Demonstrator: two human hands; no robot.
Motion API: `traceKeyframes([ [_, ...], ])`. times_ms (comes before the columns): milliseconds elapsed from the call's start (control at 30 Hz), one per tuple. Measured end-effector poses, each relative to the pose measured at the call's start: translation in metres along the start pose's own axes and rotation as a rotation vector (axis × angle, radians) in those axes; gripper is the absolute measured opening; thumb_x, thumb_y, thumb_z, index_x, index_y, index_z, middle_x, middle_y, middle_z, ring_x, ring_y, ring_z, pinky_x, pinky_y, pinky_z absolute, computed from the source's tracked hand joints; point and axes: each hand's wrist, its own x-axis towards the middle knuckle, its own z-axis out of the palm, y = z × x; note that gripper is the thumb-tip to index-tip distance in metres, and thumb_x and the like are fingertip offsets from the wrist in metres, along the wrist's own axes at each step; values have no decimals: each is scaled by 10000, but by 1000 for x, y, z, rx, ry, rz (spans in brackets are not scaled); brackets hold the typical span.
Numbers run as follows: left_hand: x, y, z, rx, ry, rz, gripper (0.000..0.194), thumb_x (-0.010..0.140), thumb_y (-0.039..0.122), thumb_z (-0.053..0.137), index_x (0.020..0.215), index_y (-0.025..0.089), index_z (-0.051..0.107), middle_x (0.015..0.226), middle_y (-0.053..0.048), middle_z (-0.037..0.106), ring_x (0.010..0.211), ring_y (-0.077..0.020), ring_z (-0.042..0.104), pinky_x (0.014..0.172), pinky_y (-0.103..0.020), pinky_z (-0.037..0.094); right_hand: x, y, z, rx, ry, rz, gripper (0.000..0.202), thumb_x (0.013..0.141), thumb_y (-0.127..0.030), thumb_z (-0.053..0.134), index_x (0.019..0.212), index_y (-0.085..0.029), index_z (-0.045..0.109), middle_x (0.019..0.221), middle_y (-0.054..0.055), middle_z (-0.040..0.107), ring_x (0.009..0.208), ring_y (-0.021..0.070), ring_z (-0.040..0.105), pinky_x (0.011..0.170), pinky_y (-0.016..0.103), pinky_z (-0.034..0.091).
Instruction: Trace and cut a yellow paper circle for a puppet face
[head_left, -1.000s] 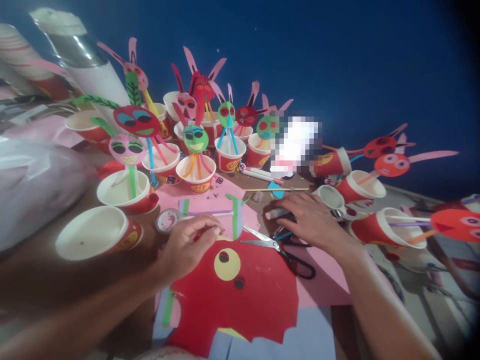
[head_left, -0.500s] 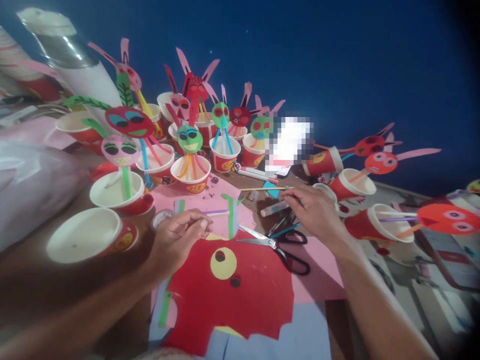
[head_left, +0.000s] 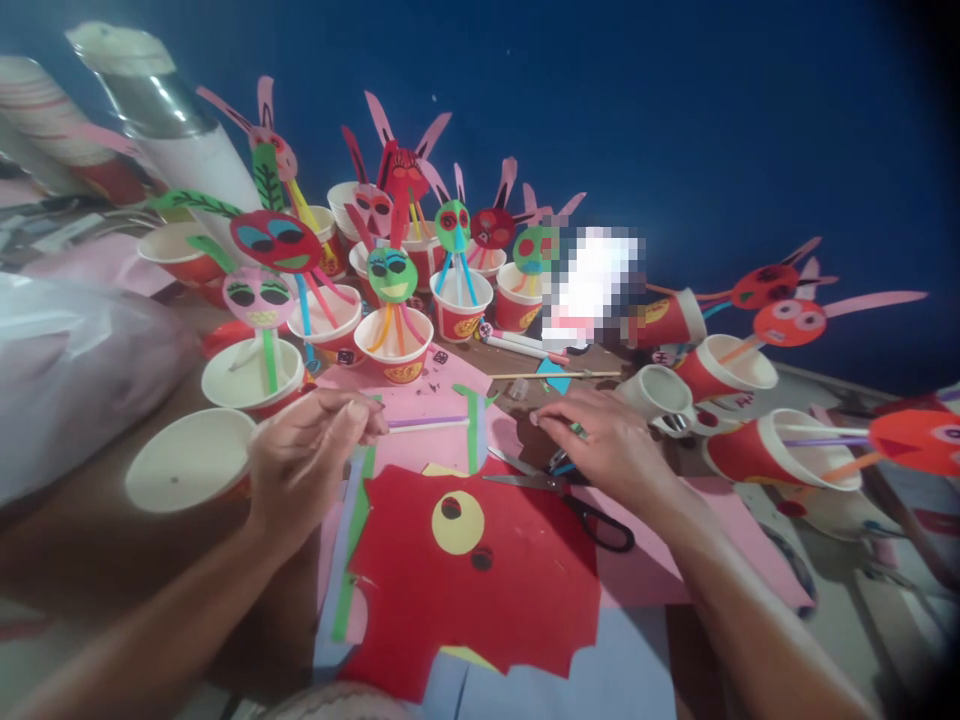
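Note:
My left hand (head_left: 319, 450) is closed, fingertips pinched together beside the left ends of a purple straw and a white straw (head_left: 427, 424); anything in the pinch is too small to name. My right hand (head_left: 611, 440) has its thumb and fingers pressed together above the black-handled scissors (head_left: 611, 525) and hides part of them; what it holds, if anything, cannot be made out. Between my forearms lies red paper (head_left: 405, 560) with cut edges, a yellow circle (head_left: 457, 535) on it. Pink paper (head_left: 409, 450) with green strips lies behind it.
Red and white paper cups (head_left: 394, 350) with paper faces on straws stand across the back and right. A white mug (head_left: 654, 392) is behind my right hand. Markers (head_left: 517, 345) and a thin wooden stick (head_left: 540, 376) lie farther back. At left is a plastic bag (head_left: 82, 380).
My left hand has moved left, showing more of the purple and white straws. My right hand has moved left over the scissors and away from the wooden stick, uncovering its right end and the mug.

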Motion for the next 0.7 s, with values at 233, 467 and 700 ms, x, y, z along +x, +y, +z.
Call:
traceKeyframes([
  [233,1,-1,-2,274,-130,119,219,830,234,501,646,185,609,629,28,615,543,-101,563,515,-208,457,-1,-17,3,-14,-171,-104,167,878,-217,506,799,-208,653,802,20,666,790,170,576,750,313,328],
  [467,-4,1,12,363,-420,361,201,824,186,499,646,169,591,632,-5,634,621,-120,585,602,-224,457,-17,-48,1,95,-513,-202,140,788,-340,633,727,-215,639,718,-7,649,701,162,561,665,301,311],
  [700,-6,-5,15,330,-500,380,169,833,148,491,685,157,571,647,-11,598,628,-114,560,611,-222,441,-32,-74,9,19,-572,-99,191,727,-350,650,812,-184,608,813,35,638,781,212,562,709,328,320],
])
